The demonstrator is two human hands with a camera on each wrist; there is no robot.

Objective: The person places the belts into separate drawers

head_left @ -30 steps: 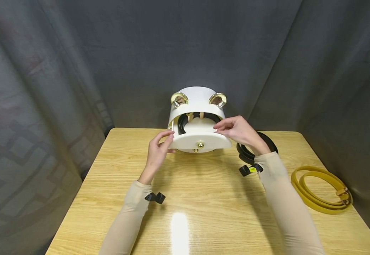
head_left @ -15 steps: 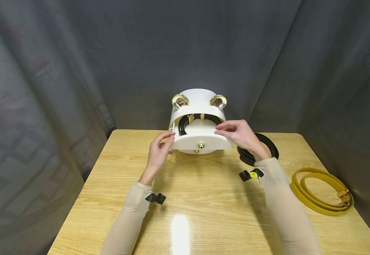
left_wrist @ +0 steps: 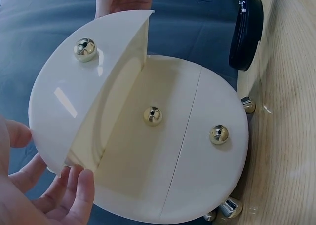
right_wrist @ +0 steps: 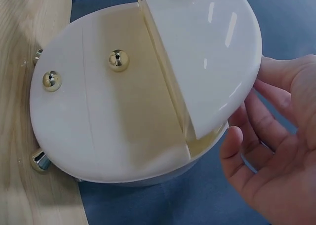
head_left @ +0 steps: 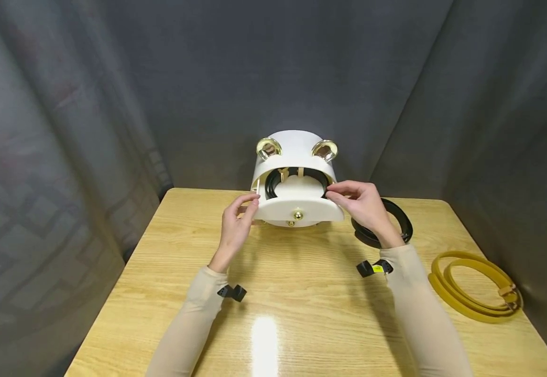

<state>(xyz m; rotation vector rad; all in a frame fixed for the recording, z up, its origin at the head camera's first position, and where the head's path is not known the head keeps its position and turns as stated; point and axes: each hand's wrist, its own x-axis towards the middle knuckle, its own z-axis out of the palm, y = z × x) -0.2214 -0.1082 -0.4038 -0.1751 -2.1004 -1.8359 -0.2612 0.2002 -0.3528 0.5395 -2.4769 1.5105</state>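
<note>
A white storage box (head_left: 294, 148) with two round gold ears stands at the back of the table. Its top drawer (head_left: 280, 210), rounded in front with a gold knob, is pulled out. Inside lies a coiled black belt (head_left: 271, 184) with tan pieces beside it. My left hand (head_left: 237, 225) pinches the drawer's left edge; in the left wrist view its fingers (left_wrist: 81, 193) wrap the front's corner. At the right edge, my right hand (head_left: 364, 207) holds the drawer with thumb and fingertips. Two lower drawer fronts (right_wrist: 106, 136) with gold knobs are closed.
Another coiled black belt (head_left: 402, 217) lies right of the box, partly behind my right wrist. A coiled mustard-yellow belt (head_left: 467, 309) is near the table's right edge. Grey curtains (head_left: 273, 68) surround the wooden table (head_left: 302, 293).
My right hand has shifted slightly right, its fingertips moving from over the drawer's inside to its right edge. My left hand keeps its place, and the drawer stays pulled out.
</note>
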